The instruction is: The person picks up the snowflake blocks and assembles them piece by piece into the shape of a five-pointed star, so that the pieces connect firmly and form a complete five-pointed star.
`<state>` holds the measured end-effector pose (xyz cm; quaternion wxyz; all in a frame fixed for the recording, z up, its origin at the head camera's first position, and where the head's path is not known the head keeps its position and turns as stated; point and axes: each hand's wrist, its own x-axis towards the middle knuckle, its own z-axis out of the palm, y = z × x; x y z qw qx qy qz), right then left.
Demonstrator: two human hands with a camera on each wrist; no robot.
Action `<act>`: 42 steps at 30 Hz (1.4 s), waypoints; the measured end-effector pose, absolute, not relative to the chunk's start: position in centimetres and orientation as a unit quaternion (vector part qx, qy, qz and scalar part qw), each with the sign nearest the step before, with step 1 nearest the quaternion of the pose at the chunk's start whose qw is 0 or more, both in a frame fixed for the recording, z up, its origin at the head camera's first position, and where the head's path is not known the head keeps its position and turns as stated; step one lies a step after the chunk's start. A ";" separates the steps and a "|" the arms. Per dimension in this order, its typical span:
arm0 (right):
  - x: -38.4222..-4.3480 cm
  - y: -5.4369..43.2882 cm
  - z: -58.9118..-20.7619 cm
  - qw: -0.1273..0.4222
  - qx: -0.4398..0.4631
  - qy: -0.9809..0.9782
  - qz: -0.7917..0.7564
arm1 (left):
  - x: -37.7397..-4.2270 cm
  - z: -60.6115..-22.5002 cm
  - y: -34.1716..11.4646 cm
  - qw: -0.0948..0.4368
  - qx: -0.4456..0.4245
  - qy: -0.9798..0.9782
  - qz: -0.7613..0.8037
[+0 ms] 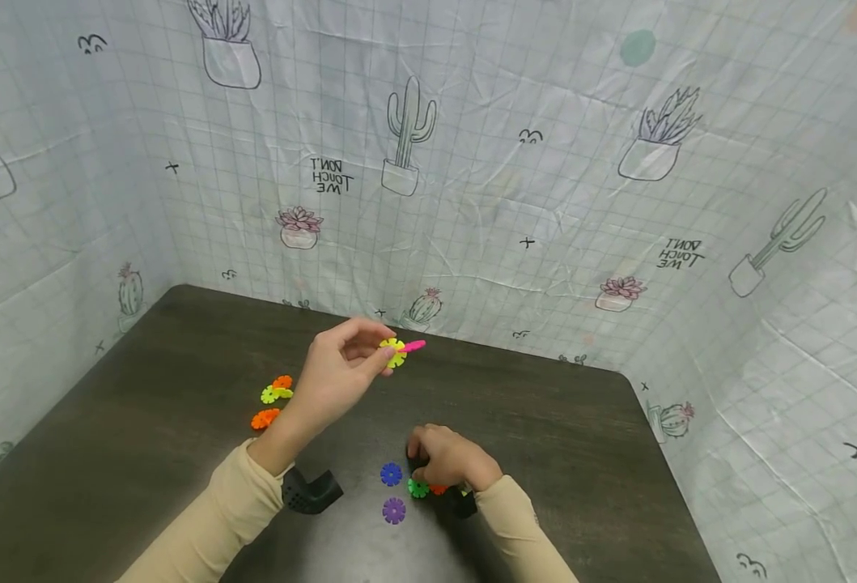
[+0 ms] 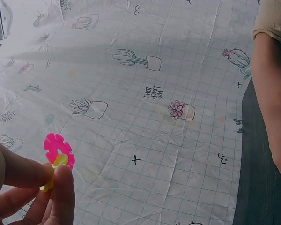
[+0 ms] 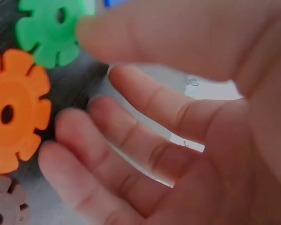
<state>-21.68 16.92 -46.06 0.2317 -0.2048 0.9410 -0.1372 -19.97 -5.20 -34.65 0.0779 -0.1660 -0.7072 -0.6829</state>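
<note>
While the left hand (image 1: 337, 364) pinches a yellow disc (image 1: 396, 362) joined to a pink disc (image 1: 415, 346) near frame centre, I see the green disc (image 1: 417, 489) at lower centre, just below the thumb of the right hand (image 1: 451, 457), the nearer one, fingers loosely bent. The right wrist view shows an orange disc's (image 3: 25, 93) centre hole, which the head view hides.

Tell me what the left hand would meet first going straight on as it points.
Likely the cloth behind the table; past the pink disc and yellow disc the left hand holds, nothing else shows in its line, though depth is unclear.
</note>
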 end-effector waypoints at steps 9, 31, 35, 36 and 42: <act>-21.5 16.4 -46.5 0.215 -0.201 0.948 -0.120 | -19.9 -34.5 -5.1 0.076 -0.174 -0.703 -0.685; -21.6 15.5 -46.8 0.221 -0.196 0.939 -0.178 | -19.5 -34.4 -4.6 0.071 -0.178 -0.695 -0.693; -21.5 15.8 -47.1 0.221 -0.200 0.930 -0.215 | -19.4 -34.5 -4.7 0.068 -0.174 -0.697 -0.692; -21.4 15.9 -47.1 0.219 -0.203 0.928 -0.221 | -19.4 -34.6 -4.7 0.067 -0.174 -0.698 -0.692; -21.0 15.9 -47.1 0.191 -0.238 0.930 -0.206 | -19.3 -34.9 -4.6 0.065 -0.178 -0.692 -0.696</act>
